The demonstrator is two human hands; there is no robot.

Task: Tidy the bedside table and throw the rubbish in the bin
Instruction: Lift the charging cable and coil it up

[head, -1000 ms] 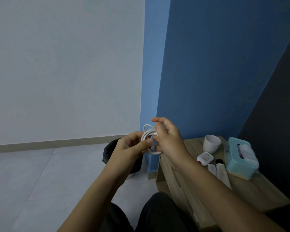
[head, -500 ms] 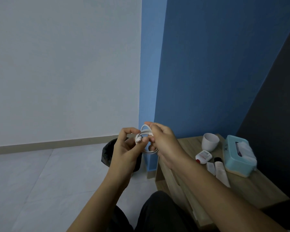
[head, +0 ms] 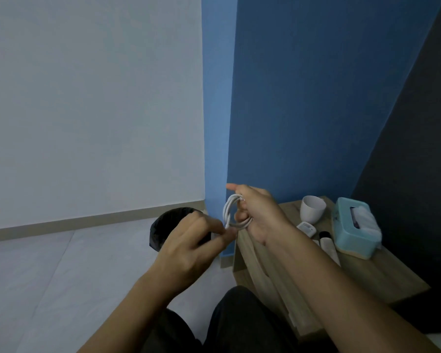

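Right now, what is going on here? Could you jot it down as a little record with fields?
setting: wooden bedside table against a blue wall
right hand: grips a coiled white cable
left hand: pinches the cable at the bottom of the coil
on the table: white cup, teal tissue box, small white gadget, white tube with black cap
on the floor: round black bin, left of the table, partly hidden by the left hand
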